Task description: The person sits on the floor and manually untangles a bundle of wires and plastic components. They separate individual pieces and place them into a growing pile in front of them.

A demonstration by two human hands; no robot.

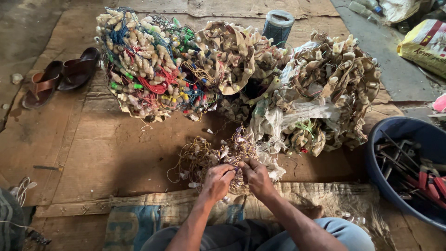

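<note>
A small tangle of thin wires with pale plastic sockets point(204, 155) lies on the brown cardboard floor in front of me. My left hand point(217, 180) and my right hand point(256, 176) meet at its near edge, both pinching strands of the wire tangle between the fingers. Beyond it are large heaps of similar wired sockets: a colourful heap point(148, 65) with red, blue and green wires at the left, and a beige heap point(325, 88) mixed with torn white sacking at the right.
A blue plastic tub point(399, 128) with metal scraps and red-handled tools sits at the right. A pair of brown sandals point(60, 79) lies at the left. A dark mesh cylinder point(278, 25) stands behind the heaps. A yellow sack point(425, 44) lies far right.
</note>
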